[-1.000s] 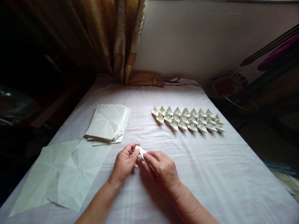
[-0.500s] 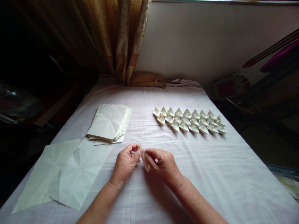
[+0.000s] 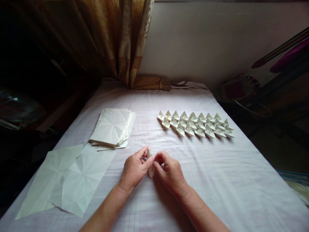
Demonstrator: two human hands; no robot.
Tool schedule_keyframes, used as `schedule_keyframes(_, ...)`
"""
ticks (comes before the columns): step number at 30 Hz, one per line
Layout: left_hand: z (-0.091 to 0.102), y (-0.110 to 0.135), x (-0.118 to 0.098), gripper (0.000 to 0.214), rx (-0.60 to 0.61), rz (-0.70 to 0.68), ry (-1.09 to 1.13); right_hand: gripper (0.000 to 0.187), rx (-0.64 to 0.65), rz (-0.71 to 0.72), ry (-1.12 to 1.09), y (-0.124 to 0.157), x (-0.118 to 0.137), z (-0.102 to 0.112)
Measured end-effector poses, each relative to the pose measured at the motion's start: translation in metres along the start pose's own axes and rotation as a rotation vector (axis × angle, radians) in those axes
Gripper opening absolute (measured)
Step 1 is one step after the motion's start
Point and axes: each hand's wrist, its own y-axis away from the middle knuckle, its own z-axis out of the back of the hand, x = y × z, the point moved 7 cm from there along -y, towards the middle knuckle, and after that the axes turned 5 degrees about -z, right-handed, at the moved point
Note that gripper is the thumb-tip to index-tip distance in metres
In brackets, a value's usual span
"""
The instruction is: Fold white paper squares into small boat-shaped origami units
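Between my two hands a small folded piece of paper (image 3: 151, 171) is held upright, narrow and off-white. My left hand (image 3: 135, 167) pinches it from the left with thumb and fingers. My right hand (image 3: 170, 170) grips its right edge, thumb and forefinger pressed together. Fingers cover much of its middle. Beyond them to the right, several folded paper boats (image 3: 200, 125) stand in close rows. To the left lies a stack of creased paper sheets (image 3: 112, 125), with loose creased sheets (image 3: 80, 180) spread nearer my left arm.
A pale bedsheet (image 3: 217, 180) covers the surface under everything. At the far edge hang gold-brown curtains (image 3: 125, 58), and a fringed brown cloth (image 3: 151, 82) lies there. A pale wall (image 3: 205, 42) rises behind. Dim items, including a bag (image 3: 238, 88), stand off the right side.
Both hands have shifted slightly; the left has moved a little to the right and turned the folded paper more upright. The stack, loose sheets and boats stay where they were.
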Motion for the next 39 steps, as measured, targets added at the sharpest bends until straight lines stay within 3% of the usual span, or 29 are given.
schedule_keyframes(7,-0.012,-0.004,-0.013,0.046,0.074,-0.096,-0.189,0.005,-0.016,-0.086,0.067,0.006,-0.013,0.008)
schedule_keyframes(12,-0.019,0.001,-0.027,0.049,-0.075,-0.444,-0.393,0.009,-0.117,0.028,0.259,0.005,-0.013,0.018)
schedule_keyframes(14,-0.019,0.006,-0.030,0.041,-0.131,-0.559,-0.464,0.008,-0.138,0.071,0.302,0.005,-0.013,0.019)
schedule_keyframes(17,-0.021,0.013,-0.031,0.023,-0.085,-0.677,-0.503,0.018,-0.158,0.059,0.362,0.007,-0.016,0.018)
schedule_keyframes(20,-0.023,0.019,-0.031,0.025,0.011,-0.772,-0.534,0.029,-0.145,0.028,0.457,0.006,-0.018,0.015)
schedule_keyframes(30,-0.025,0.026,-0.031,0.032,0.075,-0.782,-0.543,0.027,0.040,-0.024,0.465,-0.016,-0.028,0.009)
schedule_keyframes(34,-0.030,0.028,-0.039,0.046,0.102,-0.736,-0.573,0.027,0.040,0.012,0.424,-0.029,-0.035,0.008)
schedule_keyframes(39,-0.039,0.019,-0.052,0.048,0.120,-0.722,-0.714,0.031,-0.007,0.086,0.353,-0.032,-0.042,0.008)
